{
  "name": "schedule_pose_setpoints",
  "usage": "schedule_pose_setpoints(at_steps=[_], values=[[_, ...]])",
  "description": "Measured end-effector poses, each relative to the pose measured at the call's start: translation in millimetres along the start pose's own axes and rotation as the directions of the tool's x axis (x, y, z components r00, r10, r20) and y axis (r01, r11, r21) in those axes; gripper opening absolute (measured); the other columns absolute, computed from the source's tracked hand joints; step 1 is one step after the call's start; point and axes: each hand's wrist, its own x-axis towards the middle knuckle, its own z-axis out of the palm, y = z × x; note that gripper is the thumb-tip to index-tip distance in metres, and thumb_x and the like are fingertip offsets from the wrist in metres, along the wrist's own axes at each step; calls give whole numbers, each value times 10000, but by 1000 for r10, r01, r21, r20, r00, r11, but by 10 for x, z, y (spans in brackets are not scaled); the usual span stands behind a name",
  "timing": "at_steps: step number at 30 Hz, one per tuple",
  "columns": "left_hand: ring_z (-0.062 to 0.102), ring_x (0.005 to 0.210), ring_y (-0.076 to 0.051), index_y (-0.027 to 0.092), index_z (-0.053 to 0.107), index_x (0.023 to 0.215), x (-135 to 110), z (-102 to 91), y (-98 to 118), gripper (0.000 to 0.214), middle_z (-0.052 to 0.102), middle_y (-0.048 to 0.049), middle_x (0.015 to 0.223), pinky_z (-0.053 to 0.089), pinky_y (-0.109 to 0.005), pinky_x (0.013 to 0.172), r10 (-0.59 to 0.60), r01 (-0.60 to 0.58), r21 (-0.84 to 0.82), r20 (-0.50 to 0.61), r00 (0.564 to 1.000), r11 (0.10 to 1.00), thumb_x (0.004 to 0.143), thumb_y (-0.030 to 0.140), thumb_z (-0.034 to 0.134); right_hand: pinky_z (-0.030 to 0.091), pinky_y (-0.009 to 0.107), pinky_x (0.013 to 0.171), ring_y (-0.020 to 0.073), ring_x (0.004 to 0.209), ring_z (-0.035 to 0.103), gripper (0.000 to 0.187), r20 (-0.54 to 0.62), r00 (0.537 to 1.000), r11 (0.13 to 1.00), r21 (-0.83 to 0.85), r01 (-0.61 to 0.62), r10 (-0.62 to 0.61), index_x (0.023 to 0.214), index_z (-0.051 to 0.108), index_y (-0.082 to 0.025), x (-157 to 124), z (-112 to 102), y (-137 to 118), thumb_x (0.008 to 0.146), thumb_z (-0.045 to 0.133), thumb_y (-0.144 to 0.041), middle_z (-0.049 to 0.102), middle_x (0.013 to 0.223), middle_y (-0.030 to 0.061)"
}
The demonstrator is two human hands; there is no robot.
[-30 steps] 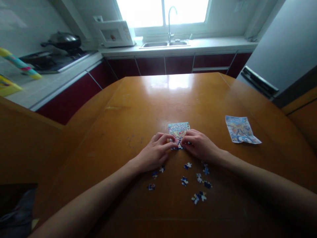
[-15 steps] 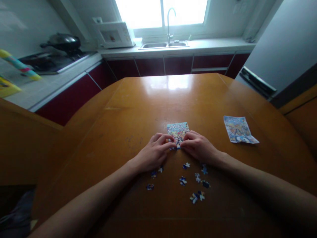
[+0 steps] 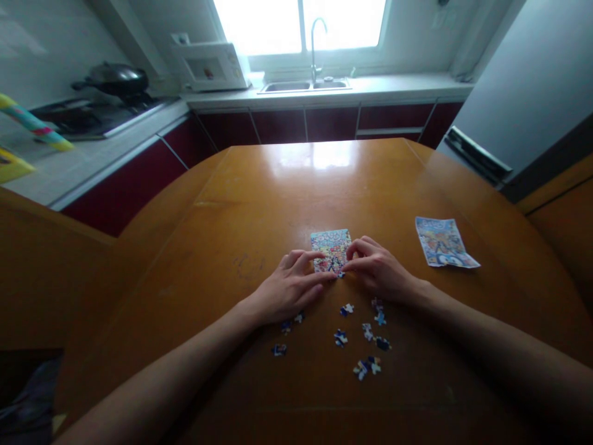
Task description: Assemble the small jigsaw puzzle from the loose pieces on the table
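A small, partly assembled colourful jigsaw puzzle (image 3: 330, 247) lies on the wooden table (image 3: 259, 204). My left hand (image 3: 290, 287) rests at its lower left corner, fingers stretched flat against the bottom edge. My right hand (image 3: 377, 270) sits at its lower right corner, with fingertips pinched at the puzzle's edge; whether a piece is in them I cannot make out. Several loose blue and white puzzle pieces (image 3: 365, 346) lie scattered on the table just below both hands.
A printed picture sheet (image 3: 442, 242) lies to the right on the table. Behind the table run a kitchen counter with sink (image 3: 306, 85), a microwave (image 3: 210, 65) and a wok on a stove (image 3: 115, 77). A grey fridge (image 3: 514, 93) stands at the right.
Both hands have shifted slightly along the puzzle's bottom edge; my right hand has moved up beside the right corner and the left fingers have stretched out flatter.
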Motion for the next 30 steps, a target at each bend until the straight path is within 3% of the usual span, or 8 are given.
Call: schedule_pose_setpoints(at_steps=[5,11,13,22,27,30], values=[[338,1350,-304,433,550,1364,5,8,-23,379,400,-14,1512,365,-563,1152,4,-4,-17,0,1000,1000,1003,322,519,503,382,834,217,944,523,300,65,997,999,4,-36,35,849,777,-296,21,54,-32,857,586,-65,636,968,51],[348,1356,-299,429,531,1386,11,-22,-27,380,420,-15,1498,350,-564,1154,-5,8,-65,40,999,998,1022,340,470,484,393,839,217,934,549,341,-208,970,990,77,-116,129,823,756,-248,37,109,86,848,509,-14,633,895,54],[349,1356,-298,431,527,1390,13,-28,-31,381,431,-16,1486,355,-558,1150,-7,11,-81,45,999,997,1024,348,462,480,394,830,217,921,550,328,-240,961,989,82,-122,138,795,755,-246,37,108,116,850,518,-26,627,883,54],[329,1373,-300,436,558,1362,5,6,-59,361,404,-18,1510,334,-576,1154,-11,14,-63,41,999,998,1028,354,451,464,424,944,223,1043,514,330,7,999,993,110,-36,35,803,782,-316,49,110,53,821,601,-40,647,1037,25],[343,1357,-301,429,568,1355,16,-32,-33,354,428,-34,1488,347,-580,1137,-11,15,-75,54,998,997,1030,365,442,467,419,947,221,1043,523,313,-12,1000,991,133,-24,26,758,764,-287,69,129,56,814,592,-32,659,1021,29],[368,1337,-284,425,555,1373,25,-29,-52,366,466,-35,1451,344,-556,1143,-14,17,-139,18,1000,990,1037,356,428,476,407,906,213,992,555,361,-144,986,983,173,-62,87,788,756,-268,79,145,92,807,517,3,661,958,38]])
